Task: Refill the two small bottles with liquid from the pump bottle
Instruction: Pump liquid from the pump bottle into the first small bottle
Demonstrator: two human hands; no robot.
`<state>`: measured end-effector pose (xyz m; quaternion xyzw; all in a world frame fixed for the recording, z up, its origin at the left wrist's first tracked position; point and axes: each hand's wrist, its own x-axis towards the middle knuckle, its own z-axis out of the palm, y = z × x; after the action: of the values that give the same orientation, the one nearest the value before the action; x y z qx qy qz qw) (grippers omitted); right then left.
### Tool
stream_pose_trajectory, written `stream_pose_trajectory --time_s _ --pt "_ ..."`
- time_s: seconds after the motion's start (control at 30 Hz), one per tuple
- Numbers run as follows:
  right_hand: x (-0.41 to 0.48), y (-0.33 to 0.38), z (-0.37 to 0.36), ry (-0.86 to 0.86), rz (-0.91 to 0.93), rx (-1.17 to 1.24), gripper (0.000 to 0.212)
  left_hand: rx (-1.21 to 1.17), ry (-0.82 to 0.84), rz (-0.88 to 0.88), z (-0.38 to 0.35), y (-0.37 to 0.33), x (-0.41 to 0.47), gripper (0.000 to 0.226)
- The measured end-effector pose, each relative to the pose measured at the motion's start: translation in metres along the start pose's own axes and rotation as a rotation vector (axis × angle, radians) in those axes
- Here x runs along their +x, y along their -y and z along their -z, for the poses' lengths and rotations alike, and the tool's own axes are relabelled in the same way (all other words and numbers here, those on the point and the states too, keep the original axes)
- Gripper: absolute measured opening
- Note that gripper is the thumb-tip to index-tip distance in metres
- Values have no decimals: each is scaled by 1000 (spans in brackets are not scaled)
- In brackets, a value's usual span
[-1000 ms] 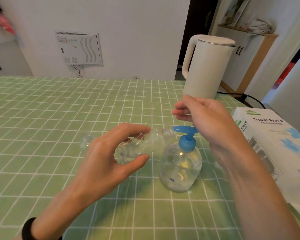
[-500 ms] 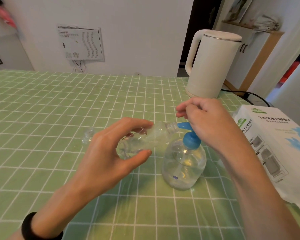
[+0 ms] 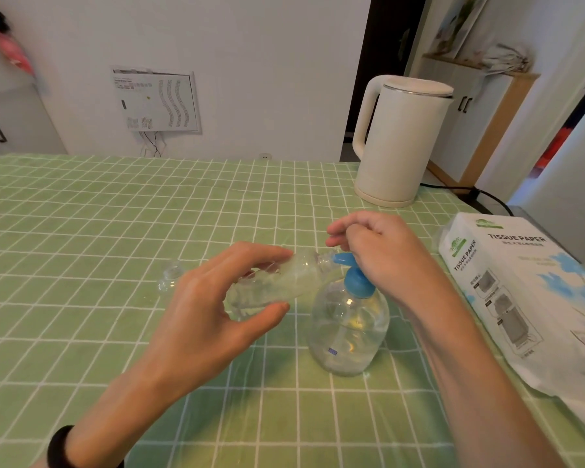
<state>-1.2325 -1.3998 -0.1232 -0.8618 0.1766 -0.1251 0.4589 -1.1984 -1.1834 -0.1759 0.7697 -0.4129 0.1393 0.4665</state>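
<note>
A small bottle (image 3: 284,282) at the pump bottle (image 3: 350,332)
Fingers of the left hand (image 3: 196,309) pinched it, mouth at the blue spout; fingers of the right hand (image 3: 385,258) curled over the pump top, toward the counter's (image 3: 81,231) right edge.

The right hand (image 3: 385,258) has dropped from just above the blue pump head (image 3: 353,278) onto its top, partly covering it.
</note>
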Motion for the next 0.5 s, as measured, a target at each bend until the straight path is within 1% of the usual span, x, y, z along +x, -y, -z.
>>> stream_pose_trajectory --time_s 0.17,0.3,0.5 --pt "-2 2 4 -54 36 76 24 2 -3 1 1 0 1 50" --pt "-2 4 5 -57 18 146 22 -2 -5 6 0 1 1 50" --pt "-5 12 8 -148 68 223 21 -14 -5 6 1 3 2 49"
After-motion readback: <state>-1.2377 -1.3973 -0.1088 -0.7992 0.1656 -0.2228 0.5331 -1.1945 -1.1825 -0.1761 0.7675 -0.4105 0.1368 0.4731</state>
